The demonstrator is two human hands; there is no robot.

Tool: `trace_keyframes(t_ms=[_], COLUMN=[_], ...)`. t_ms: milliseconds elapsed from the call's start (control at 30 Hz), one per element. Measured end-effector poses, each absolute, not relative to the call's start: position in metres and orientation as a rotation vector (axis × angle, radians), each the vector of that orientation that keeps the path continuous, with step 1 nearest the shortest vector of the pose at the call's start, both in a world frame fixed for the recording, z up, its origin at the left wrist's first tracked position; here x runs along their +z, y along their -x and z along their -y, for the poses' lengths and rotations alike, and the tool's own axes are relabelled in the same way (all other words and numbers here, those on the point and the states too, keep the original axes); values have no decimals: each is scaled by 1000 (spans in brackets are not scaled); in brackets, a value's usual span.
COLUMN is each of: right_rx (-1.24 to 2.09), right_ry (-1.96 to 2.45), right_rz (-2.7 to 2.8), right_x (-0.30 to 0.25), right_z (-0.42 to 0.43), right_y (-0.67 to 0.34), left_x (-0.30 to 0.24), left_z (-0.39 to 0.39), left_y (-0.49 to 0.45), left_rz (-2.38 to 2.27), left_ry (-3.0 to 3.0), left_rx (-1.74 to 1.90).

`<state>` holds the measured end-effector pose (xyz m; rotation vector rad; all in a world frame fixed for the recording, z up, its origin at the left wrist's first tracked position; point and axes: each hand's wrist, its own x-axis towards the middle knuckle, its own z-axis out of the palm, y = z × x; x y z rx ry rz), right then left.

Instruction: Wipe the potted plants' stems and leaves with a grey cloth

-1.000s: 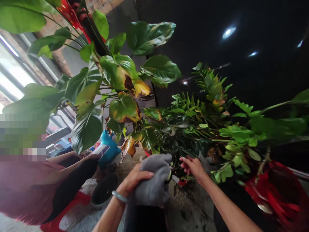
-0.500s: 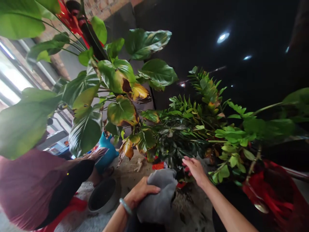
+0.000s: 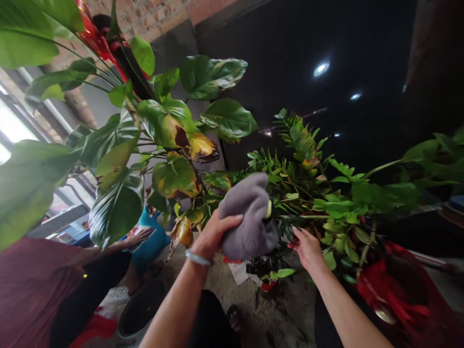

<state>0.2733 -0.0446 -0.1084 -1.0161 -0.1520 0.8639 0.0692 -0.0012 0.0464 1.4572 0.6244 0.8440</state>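
Note:
In the middle of the head view my left hand (image 3: 213, 232), with a pale bangle at the wrist, grips a bunched grey cloth (image 3: 246, 222) with a yellow-green edge. The cloth is raised in front of the leafy plants. To its right, my right hand (image 3: 306, 247) has its fingers drawn together at a dark green leaf (image 3: 284, 228) of the low bushy plant (image 3: 282, 171). The fingertips are small and partly hidden against the foliage. Below the cloth, some white printed paper (image 3: 238, 273) and red pieces lie near the plant's base.
A tall plant with broad, partly browned leaves (image 3: 177, 175) fills the left. A seated person (image 3: 32, 290) is at the lower left, beside a dark bucket (image 3: 142, 309) and a blue object (image 3: 150, 241). A red-wrapped pot (image 3: 395, 285) stands at right. Behind is a glossy black wall (image 3: 282, 63).
My left hand has lifted the grey cloth up from low near the floor to the height of the leaves. My right hand's fingers have curled in at the dark leaves. The view has shifted slightly.

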Motion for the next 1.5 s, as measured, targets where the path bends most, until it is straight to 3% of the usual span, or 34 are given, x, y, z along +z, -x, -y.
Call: trace_keyframes(t_ms=[133,233,333,500,600,667,767,867,1033,1133,1200,1367,1433,1500], right_rx=[894,907,928,949,929,916,906,926,955,958,953,934,944,949], right_ry=[1007,1037,1067,1097,1107,1113,1144,1165,1169,1166,1175,1197,1182,1161], right_rz=[151,137,130,147,143,140,120,108,124,136,132,91,108,136], right_x=[-111,-116,-119,-114,-111,-111,-113,-114,-109,-108,-110,-119,-119,-116], right_z=[50,54,59,64,63,63,63,65,68,67,66,63,64,65], right_y=[-276,-280,-284,-285,-284,-284,-286,-287,-284,-284,-286,-291,-291,-288], left_x=[3,-32,-18,50,34,1,-37,-24,33,18,-9,-33,-13,11], left_z=[-2,18,33,11,-6,-3,16,28,3,-10,-5,29,31,23], left_y=[-116,-108,-86,-107,-135,-138,-111,-80,-105,-134,-137,-88,-78,-85], left_rz=[-736,-892,-809,-574,-626,-798,-901,-812,-681,-782,-888,-806,-762,-702], left_ry=[-1259,-1389,-1506,-1451,-1276,-1285,-1481,-1579,-1500,-1361,-1404,-1702,-1718,-1670], left_rx=[832,419,156,714,934,821,311,29,566,849,752,-45,-56,174])
